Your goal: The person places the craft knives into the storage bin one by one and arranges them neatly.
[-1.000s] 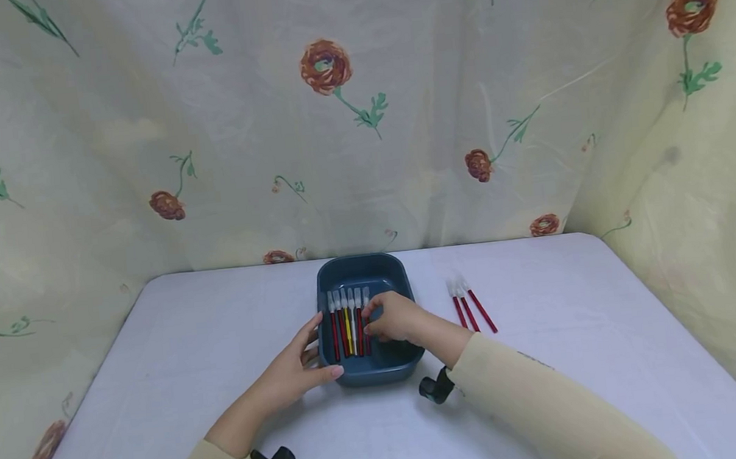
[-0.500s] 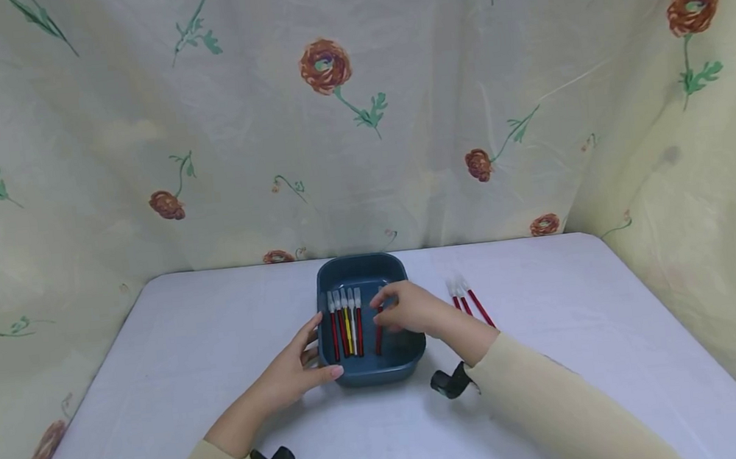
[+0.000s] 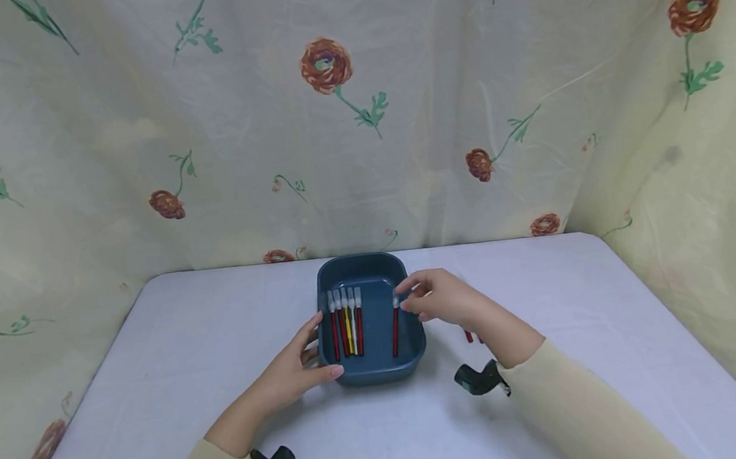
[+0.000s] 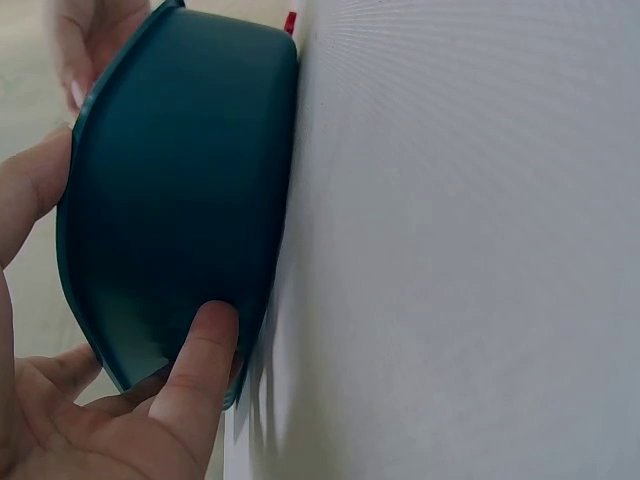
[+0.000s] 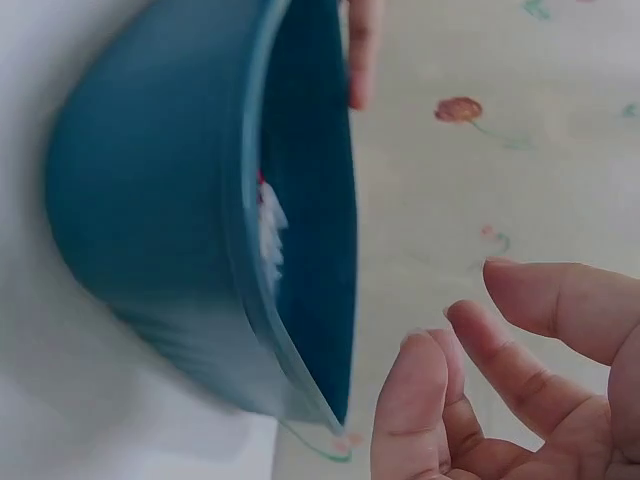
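Note:
A blue rectangular basin (image 3: 375,376) stands on the table. My left hand (image 3: 292,377) holds its near left corner, fingers along the left side; in the left wrist view the thumb (image 4: 208,340) presses the outer wall. Inside, at the left, several slim pen-like sticks (image 3: 347,327) with clear caps lie side by side, mostly red, one yellow, one white. A single red pen-like stick (image 3: 395,330) lies apart at the basin's right. My right hand (image 3: 441,298) is over the right rim, fingertips near that stick's cap; in the right wrist view its bent fingers (image 5: 520,370) stand apart with nothing between them.
More red pen-like sticks (image 3: 468,336) lie on the white table (image 3: 545,271) to the right of the basin, mostly hidden behind the right hand. A flowered curtain (image 3: 364,185) hangs behind the table and along both sides.
The separate red stick has moved right inside the basin, away from the row. My right hand has moved right with it, then up over the rim. The left hand stays still.

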`<state>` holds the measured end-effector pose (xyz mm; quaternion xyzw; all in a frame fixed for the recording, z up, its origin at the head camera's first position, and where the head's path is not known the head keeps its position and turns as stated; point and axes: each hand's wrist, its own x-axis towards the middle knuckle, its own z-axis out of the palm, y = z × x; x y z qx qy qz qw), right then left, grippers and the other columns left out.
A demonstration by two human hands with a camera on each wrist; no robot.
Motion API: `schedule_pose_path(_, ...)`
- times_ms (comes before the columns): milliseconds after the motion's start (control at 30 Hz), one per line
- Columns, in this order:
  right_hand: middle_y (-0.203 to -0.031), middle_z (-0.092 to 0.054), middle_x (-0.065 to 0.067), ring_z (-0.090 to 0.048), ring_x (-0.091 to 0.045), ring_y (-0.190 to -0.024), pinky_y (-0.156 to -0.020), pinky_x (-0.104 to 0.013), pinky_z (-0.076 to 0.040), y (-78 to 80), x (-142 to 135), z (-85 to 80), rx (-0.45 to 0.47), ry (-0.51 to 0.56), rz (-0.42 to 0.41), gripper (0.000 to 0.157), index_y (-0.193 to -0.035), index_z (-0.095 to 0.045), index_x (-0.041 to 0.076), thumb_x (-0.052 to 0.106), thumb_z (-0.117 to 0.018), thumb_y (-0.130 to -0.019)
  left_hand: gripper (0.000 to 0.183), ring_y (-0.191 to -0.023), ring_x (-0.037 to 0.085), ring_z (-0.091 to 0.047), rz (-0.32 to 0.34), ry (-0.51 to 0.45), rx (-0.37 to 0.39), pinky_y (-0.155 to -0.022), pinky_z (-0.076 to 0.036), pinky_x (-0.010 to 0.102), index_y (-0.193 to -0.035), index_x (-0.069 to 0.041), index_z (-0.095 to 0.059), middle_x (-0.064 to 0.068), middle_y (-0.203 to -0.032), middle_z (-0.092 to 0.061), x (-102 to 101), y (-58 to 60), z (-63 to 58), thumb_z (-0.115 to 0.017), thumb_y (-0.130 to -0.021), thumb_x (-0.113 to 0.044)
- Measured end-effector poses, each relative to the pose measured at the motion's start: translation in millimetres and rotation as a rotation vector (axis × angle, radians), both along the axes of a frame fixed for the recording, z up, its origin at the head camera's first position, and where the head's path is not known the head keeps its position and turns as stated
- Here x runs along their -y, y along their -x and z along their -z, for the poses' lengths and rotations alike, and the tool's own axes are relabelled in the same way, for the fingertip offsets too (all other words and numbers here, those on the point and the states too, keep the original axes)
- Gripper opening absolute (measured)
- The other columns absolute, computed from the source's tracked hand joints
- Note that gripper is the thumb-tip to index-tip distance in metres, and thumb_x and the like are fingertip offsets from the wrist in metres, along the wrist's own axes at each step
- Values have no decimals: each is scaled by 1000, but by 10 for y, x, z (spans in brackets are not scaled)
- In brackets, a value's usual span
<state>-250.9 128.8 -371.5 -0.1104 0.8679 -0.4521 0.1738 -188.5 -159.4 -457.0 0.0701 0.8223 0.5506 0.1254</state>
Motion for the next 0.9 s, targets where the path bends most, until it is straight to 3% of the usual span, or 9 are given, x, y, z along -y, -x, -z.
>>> schedule_pose_path(233,-107,-63,-13,-66,-24,-89,-86,-40,-58,-22,-243,-42,-23,4,21,31,-126,-65,6,16,-66,-97,101,-143,43,-34,-4,10,-3,-105,-44,54,-161,-26,-19,20,-161,-26,9,1,12,-83,-84,-33)
schedule_pose_path(500,-103,-63,-12,-63,-29,-85,-75,-34,-57,-53,-544,-10,-49,-31,32,31,-125,-65,7,19,-67,-97,101,-143,43,-34,-16,18,-2,-105,-44,54,-161,-28,-20,20,-161,-26,1,7,33,-84,-83,-33)
schedule_pose_path(733,-110,-62,-16,-60,-28,-92,-85,-41,-57,-44,-808,96,-1,-1,58,31,-127,-61,0,15,-62,-100,101,-143,43,-34,-8,15,-7,-106,-43,53,-161,-27,-19,20,-161,-26,2,9,38,-84,-83,-33)
schedule_pose_path(900,-106,-61,-13,-58,-31,-96,-87,-46,-56,-13,-949,216,-4,12,69,32,-127,-59,-5,12,-61,-100,102,-143,43,-35,-15,9,-6,-106,-44,54,-161,-28,-20,19,-161,-26,10,15,46,-84,-82,-32)
